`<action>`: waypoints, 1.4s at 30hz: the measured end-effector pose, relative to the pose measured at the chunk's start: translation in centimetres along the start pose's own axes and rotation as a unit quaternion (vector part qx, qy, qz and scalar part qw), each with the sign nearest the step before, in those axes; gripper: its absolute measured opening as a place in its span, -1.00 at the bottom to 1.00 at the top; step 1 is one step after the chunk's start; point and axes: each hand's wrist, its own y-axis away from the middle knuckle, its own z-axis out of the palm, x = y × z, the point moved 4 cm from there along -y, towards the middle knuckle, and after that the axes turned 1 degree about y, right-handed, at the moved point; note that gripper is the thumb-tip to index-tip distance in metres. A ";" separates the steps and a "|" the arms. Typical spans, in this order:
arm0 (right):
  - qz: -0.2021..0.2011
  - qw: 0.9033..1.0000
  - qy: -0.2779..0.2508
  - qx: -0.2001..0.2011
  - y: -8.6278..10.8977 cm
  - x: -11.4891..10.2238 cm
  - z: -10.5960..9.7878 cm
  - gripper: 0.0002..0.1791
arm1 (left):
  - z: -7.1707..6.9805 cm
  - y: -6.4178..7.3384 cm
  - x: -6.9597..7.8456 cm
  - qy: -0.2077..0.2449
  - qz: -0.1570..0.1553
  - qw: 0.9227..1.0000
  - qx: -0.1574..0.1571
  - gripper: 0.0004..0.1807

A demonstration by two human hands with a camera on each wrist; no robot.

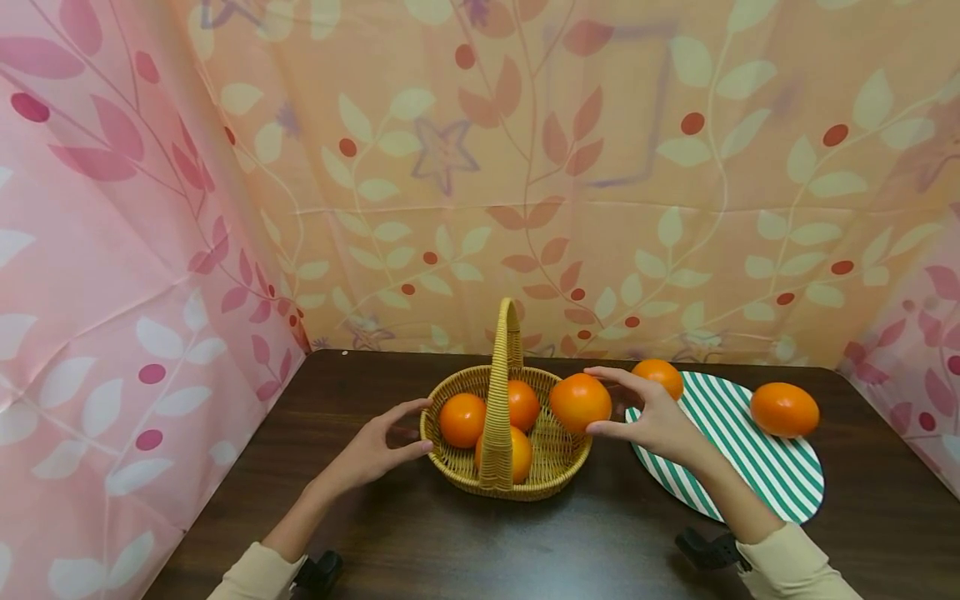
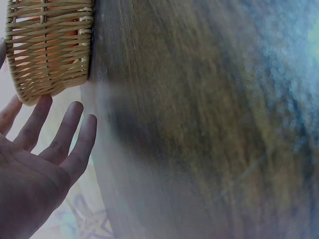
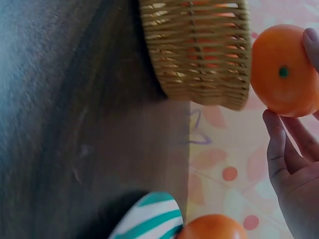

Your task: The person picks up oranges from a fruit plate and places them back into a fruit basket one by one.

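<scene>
A woven wicker basket with a tall arched handle stands on the table and holds three oranges, one of them the left orange. My right hand grips another orange between thumb and fingers, over the basket's right rim. In the right wrist view that orange shows a green stem spot, level with the rim. At the basket's left side is my left hand, its fingers spread and fingertips against the wicker. The left wrist view shows this hand beside the basket wall.
To the right lies an oval green-and-white striped mat. One orange sits on its right part, another orange by its far left edge, behind my right hand. Patterned cloth hangs behind the dark wooden table.
</scene>
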 end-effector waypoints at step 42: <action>-0.076 0.996 0.021 0.051 1.0 -1.1 1.3 -0.60 | 0.0 -0.1 -0.2 -0.005 0.001 1.000 -0.003 -0.31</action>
